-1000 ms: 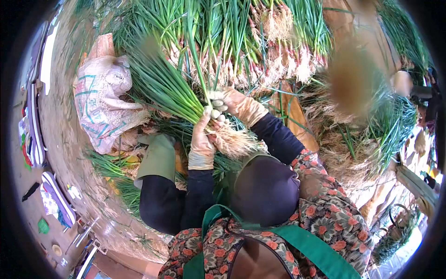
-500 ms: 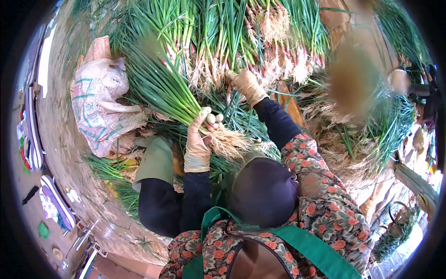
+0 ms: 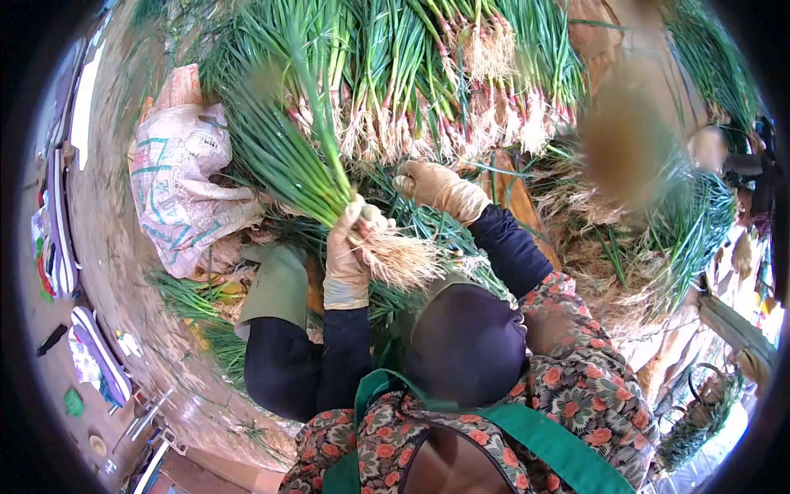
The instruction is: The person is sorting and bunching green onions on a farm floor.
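My gloved left hand [image 3: 346,255] grips a bunch of green onions [image 3: 292,160] just above the white bulbs. The bunch's tangled roots [image 3: 399,257] point toward me and its leaves fan up to the left. My gloved right hand [image 3: 436,188] hovers just right of the bunch, fingers curled, over loose onions below the big pile of green onions [image 3: 411,74]. Whether it holds a stalk is unclear. Dark sleeves cover both my arms.
A printed white sack [image 3: 177,177] lies left of the bunch on the dirt ground. More green onions [image 3: 699,214] are heaped at the right beside a blurred figure [image 3: 625,140]. Sandals [image 3: 99,354] lie at the lower left, and a basket [image 3: 699,412] stands at the lower right.
My right hand left the bunch, reached up to the pile's root ends, then drew back down toward the bunch. The left hand kept its grip, tilting the bunch slightly.
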Motion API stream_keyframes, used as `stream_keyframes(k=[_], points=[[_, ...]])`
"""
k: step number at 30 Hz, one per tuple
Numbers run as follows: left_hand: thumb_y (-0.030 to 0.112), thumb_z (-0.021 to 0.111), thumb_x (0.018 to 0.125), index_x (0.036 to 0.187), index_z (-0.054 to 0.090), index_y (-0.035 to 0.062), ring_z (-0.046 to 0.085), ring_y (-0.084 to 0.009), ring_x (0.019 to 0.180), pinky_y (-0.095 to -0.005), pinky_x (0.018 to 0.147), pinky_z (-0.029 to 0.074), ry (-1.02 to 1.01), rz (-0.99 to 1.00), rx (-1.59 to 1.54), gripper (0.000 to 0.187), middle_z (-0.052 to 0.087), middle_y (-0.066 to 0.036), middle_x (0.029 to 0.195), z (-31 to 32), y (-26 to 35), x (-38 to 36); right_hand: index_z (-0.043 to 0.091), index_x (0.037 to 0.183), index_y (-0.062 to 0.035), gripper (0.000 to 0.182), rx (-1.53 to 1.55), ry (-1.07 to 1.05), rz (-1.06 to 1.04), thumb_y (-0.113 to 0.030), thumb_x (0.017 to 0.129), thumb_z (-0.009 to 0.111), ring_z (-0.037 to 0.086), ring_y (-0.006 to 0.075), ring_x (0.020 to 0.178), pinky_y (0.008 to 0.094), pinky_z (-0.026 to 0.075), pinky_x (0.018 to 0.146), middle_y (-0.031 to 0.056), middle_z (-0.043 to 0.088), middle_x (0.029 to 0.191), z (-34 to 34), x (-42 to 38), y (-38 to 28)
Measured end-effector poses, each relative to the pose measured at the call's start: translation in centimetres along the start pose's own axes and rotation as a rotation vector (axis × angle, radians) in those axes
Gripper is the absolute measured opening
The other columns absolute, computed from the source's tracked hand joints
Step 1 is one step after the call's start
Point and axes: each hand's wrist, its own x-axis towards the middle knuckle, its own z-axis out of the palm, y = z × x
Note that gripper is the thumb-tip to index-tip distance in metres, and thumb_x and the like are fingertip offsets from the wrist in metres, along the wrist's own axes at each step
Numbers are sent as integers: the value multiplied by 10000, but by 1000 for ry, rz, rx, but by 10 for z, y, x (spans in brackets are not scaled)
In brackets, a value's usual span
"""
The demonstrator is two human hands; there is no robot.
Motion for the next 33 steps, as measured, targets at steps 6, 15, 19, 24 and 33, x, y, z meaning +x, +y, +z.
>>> stream_keyframes(k=[6, 15, 19, 24, 33], points=[[214, 578, 860, 1328, 388, 98, 417, -109, 642, -257, 626, 388, -98, -105, -191, 518, 455, 23, 739, 34, 11, 2, 587, 898, 40, 450, 388, 355, 668, -406, 838, 572, 615, 371, 767, 406, 471, 686, 232, 623, 779, -44, 76, 29], [182, 587, 850, 985, 561, 70, 438, -119, 643, -273, 617, 392, 88, -93, -142, 178, 441, 21, 671, 28, 6, 5, 572, 1027, -28, 318, 306, 539, 445, -295, 861, 531, 622, 311, 773, 383, 476, 698, 181, 636, 820, 7, 4, 90], [172, 592, 844, 985, 563, 56, 451, -126, 634, -275, 595, 401, 94, -83, -139, 185, 465, 12, 679, 29, 3, 6, 582, 951, -25, 121, 586, 683, 558, -110, 867, 570, 518, 83, 713, 223, 437, 627, 38, 603, 869, -24, -11, 31], [196, 558, 848, 1163, 475, -49, 422, -115, 683, -244, 559, 375, 208, -40, 70, 408, 442, -21, 739, 48, 7, -5, 621, 843, -70, 158, 479, 358, 232, -215, 842, 559, 550, 152, 665, 307, 451, 592, 51, 600, 748, -68, 60, 1], [292, 596, 839, 1127, 538, 79, 561, -180, 935, -380, 821, 475, 285, -69, 190, 363, 587, -46, 1020, 57, -9, -4, 538, 943, -21, 319, 406, 227, 200, -315, 820, 533, 600, 364, 740, 427, 484, 625, 211, 603, 740, -50, 34, -23]])
